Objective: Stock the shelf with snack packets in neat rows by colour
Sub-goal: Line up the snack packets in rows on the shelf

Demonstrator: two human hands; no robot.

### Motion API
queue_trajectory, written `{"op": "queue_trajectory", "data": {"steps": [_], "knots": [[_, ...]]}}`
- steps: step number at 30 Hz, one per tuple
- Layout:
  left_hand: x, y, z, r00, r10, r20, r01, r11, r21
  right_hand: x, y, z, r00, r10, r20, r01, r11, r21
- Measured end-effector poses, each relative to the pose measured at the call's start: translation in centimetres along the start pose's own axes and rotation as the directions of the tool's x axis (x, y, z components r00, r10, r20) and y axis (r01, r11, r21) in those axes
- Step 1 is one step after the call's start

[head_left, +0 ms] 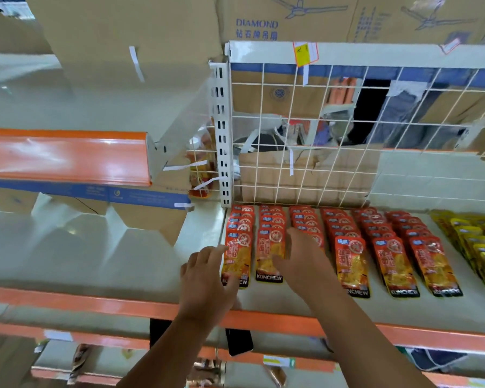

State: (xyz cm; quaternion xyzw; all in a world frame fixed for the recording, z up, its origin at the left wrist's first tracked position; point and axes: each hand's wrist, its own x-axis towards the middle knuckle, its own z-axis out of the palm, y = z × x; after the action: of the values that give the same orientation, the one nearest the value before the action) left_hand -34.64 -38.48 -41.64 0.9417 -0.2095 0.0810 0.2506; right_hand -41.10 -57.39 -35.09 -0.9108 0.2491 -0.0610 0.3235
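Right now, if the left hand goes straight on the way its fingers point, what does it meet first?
The left hand would meet the leftmost red row's front packet first; its fingertips look already at its edge, contact unclear.

Both bare forearms rise from the bottom of the view, side by side, the right one slanting in from the lower right. The left hand (pixel 207 278) lies just left of the front red packet (pixel 237 261) of the leftmost row, back up. Its fingers (pixel 216 252) are loosely spread and only slightly bent, their tips at that packet's left edge, the thumb over its lower corner. The right hand (pixel 301 259) lies flat to the right of the same packet, palm down, fingers straight and together, thumb stretched leftward towards it.
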Motion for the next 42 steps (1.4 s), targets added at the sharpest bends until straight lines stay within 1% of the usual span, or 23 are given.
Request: {"op": "queue_trajectory", "data": {"steps": [3,6,8,10,13,17,19,23,27,29,32,35,37,39,42], "knots": [[-0.3,3.7,-0.6,0.998,0.003,-0.061,-0.006,0.999,-0.054,-0.3,0.4,-3.0,0.996,-0.086,0.001,0.086,0.996,-0.007],[0.2,8.0,-2.3,0.988,0.070,-0.139,-0.082,0.994,-0.077,-0.8,-0.2,-7.0,0.983,-0.184,-0.012,0.184,0.983,-0.020],[1.2,11.2,-4.6,0.975,0.106,-0.196,-0.126,0.988,-0.090,-0.9,-1.2,-10.0,0.964,-0.263,-0.045,0.264,0.964,0.011],[2.4,14.3,-7.7,0.950,0.148,-0.274,-0.183,0.978,-0.104,-0.8,-2.7,-13.1,0.931,-0.346,-0.113,0.353,0.935,0.044],[4.2,18.2,-13.2,0.885,0.241,-0.398,-0.274,0.961,-0.028,-0.8,-5.9,-17.6,0.873,-0.449,-0.192,0.461,0.887,0.021],[6.0,21.3,-21.2,0.824,0.273,-0.496,-0.284,0.957,0.056,-1.1,-11.2,-22.6,0.787,-0.570,-0.237,0.588,0.809,0.008],[6.4,21.2,-25.0,0.841,0.246,-0.482,-0.254,0.966,0.049,-1.4,-13.9,-24.1,0.738,-0.636,-0.226,0.652,0.758,-0.006],[6.6,17.6,-31.5,0.879,0.149,-0.453,-0.124,0.989,0.085,-1.7,-19.1,-25.2,0.631,-0.754,-0.184,0.761,0.647,-0.044],[6.8,12.0,-36.9,0.930,0.002,-0.368,0.028,0.997,0.076,-1.5,-24.1,-23.5,0.570,-0.811,-0.131,0.813,0.580,-0.050],[7.0,8.5,-39.2,0.940,-0.061,-0.335,0.090,0.993,0.073,-1.4,-26.5,-22.3,0.542,-0.836,-0.086,0.833,0.548,-0.074],[7.3,3.1,-42.6,0.939,-0.144,-0.311,0.179,0.980,0.085,-1.1,-30.7,-20.6,0.525,-0.851,0.011,0.843,0.519,-0.142],[7.9,-2.5,-45.9,0.942,-0.215,-0.258,0.261,0.952,0.160,-1.1,-35.9,-18.5,0.514,-0.851,0.108,0.848,0.485,-0.213],[8.9,-7.3,-48.3,0.940,-0.260,-0.219,0.301,0.936,0.181,-0.8,-40.2,-16.1,0.511,-0.844,0.162,0.848,0.464,-0.255],[9.8,-10.5,-49.6,0.944,-0.272,-0.186,0.308,0.929,0.207,-0.8,-43.2,-14.7,0.506,-0.839,0.200,0.846,0.438,-0.303],[12.1,-16.7,-52.0,0.948,-0.284,-0.147,0.311,0.925,0.220,-0.1,-49.7,-10.0,0.507,-0.824,0.254,0.842,0.410,-0.351]]}}
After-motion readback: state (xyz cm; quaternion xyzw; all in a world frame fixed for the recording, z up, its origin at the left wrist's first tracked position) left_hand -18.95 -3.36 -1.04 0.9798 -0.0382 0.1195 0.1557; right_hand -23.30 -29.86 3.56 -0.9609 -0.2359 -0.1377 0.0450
